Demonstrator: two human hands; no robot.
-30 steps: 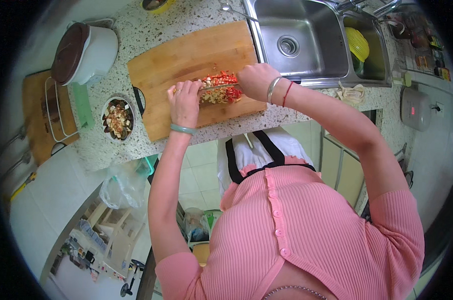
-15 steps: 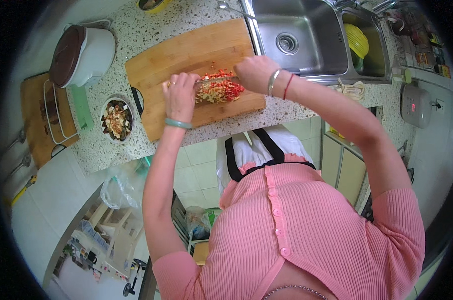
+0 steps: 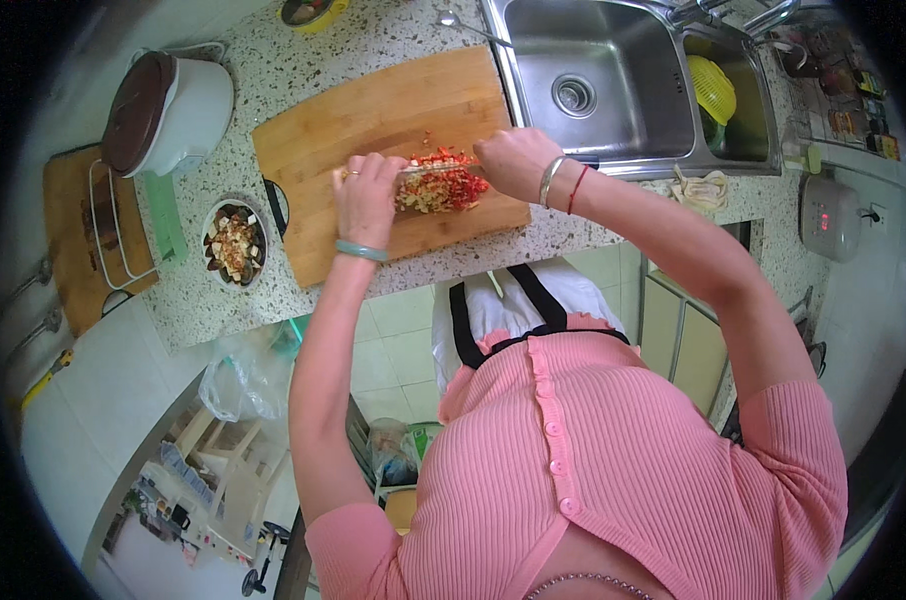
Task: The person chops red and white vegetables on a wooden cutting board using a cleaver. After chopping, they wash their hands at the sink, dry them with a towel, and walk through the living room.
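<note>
A knife point(image 3: 438, 167) lies crosswise over a heap of finely chopped red and pale yellow bits point(image 3: 443, 190) on a wooden cutting board point(image 3: 393, 95). Gripping it at the handle end is my right hand point(image 3: 518, 162), fingers closed, with the dark handle end poking out past the wrist. My left hand point(image 3: 366, 195) has its fingers bent over the far-left end of the blade. Most of the blade's edge is lost among the chopped bits. Left of the board stands a white bowl point(image 3: 235, 243) of dark and pale chunks topped with chopped bits.
A double steel sink point(image 3: 598, 75) adjoins the board's right side, with a yellow strainer point(image 3: 711, 90) in its smaller basin. A spoon point(image 3: 473, 27) rests by the sink's rim. At the left are a white pot with a brown lid point(image 3: 138, 115) and another board point(image 3: 68, 215).
The knife and both hands have shifted slightly, and its handle end shows more beyond my right wrist. Both hands keep hold of the knife.
</note>
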